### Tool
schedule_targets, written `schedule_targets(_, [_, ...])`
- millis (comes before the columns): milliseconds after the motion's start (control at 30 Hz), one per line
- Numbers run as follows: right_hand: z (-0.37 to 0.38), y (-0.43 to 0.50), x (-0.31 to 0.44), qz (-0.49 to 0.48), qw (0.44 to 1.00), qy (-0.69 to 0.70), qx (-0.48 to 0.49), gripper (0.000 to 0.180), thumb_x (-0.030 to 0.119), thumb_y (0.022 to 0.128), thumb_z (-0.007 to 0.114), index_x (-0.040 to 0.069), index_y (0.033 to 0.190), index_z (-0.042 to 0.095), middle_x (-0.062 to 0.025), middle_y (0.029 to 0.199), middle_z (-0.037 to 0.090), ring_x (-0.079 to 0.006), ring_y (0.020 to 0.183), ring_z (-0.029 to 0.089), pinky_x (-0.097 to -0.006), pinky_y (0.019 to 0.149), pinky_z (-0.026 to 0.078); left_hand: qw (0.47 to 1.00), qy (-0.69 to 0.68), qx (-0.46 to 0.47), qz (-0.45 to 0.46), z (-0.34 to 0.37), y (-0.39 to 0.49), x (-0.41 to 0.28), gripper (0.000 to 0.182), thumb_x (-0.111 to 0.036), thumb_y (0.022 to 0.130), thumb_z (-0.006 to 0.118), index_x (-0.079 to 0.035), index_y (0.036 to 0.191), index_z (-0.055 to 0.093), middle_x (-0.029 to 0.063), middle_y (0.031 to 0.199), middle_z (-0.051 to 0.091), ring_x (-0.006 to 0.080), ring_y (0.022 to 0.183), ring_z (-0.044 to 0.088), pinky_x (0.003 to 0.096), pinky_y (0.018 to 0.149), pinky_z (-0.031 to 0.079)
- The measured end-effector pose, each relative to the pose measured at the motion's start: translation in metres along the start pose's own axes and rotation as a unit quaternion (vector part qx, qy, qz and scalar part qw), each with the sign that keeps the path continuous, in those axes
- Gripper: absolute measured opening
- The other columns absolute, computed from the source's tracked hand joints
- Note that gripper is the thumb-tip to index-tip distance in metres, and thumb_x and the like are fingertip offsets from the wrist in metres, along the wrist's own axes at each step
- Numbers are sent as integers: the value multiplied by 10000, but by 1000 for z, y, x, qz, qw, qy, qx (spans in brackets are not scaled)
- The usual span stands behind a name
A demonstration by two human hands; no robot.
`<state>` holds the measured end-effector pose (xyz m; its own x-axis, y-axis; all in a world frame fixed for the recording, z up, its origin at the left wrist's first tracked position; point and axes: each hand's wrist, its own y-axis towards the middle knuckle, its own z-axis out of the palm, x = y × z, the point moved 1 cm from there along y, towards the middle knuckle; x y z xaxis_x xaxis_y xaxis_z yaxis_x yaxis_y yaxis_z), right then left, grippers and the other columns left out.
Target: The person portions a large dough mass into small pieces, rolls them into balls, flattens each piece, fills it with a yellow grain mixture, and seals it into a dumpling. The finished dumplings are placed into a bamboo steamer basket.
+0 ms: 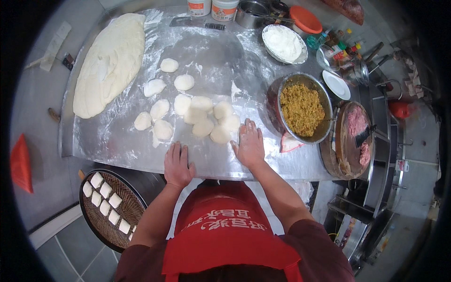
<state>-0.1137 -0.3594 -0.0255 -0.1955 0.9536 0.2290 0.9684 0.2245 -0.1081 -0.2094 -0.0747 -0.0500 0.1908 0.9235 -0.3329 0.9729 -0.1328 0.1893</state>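
Observation:
My left hand [179, 165] lies palm down at the front edge of the floured metal worktable [211, 158], fingers extended and holding nothing. Just beyond its fingertips is a flattened dough round [162, 129]. My right hand [249, 142] also rests flat on the metal, empty, its thumb spread towards a cluster of dough rounds. The closest of these, a pale dough piece [230, 123], sits left of its fingers. Several more rounds, among them a floured dough piece [184, 82], are scattered farther back. A large slab of dough [111, 63] stretches along the table's left side.
Right of my right hand stands a metal bowl of yellow-brown filling [302, 110]. Beyond are a flour bowl [284, 44] and a dough knife [197, 23]. A round chopping board [347, 151] carries minced meat and a cleaver. Lower left, a woven tray [116, 220] holds white buns.

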Motion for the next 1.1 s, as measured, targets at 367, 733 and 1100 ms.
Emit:
schedule_targets(367, [-5, -20, -51, 51, 975, 191, -102, 504, 252, 956, 688, -52, 1353, 617, -286, 1362, 618, -432, 1300, 576, -469, 1102, 471, 1000, -17, 4, -19, 0, -3, 1, 649, -266, 832, 690, 13, 1411, 598, 276, 1536, 488, 489, 1419, 454, 589, 1180, 367])
schedule_targets(733, [-25, -38, -38, 28, 967, 251, -42, 247, 137, 886, 728, 45, 1111, 687, -205, 1140, 728, -406, 1004, 709, -470, 893, 579, 609, -700, 206, -311, 28, 10, -98, 434, -311, 1091, 566, -29, 1421, 570, 176, 1396, 626, 337, 1283, 599, 477, 1096, 469])
schedule_targets(1100, [-200, -26, 39, -191, 969, 19, -153, 680, 349, 1040, 571, -15, 1592, 414, -278, 1646, 387, -419, 1537, 375, -545, 1234, 318, 225, -928, 150, -256, -17, 126, -150, 594, -551, 1120, 375, -72, 1435, 530, 141, 1428, 599, 336, 1355, 562, 532, 1153, 464])
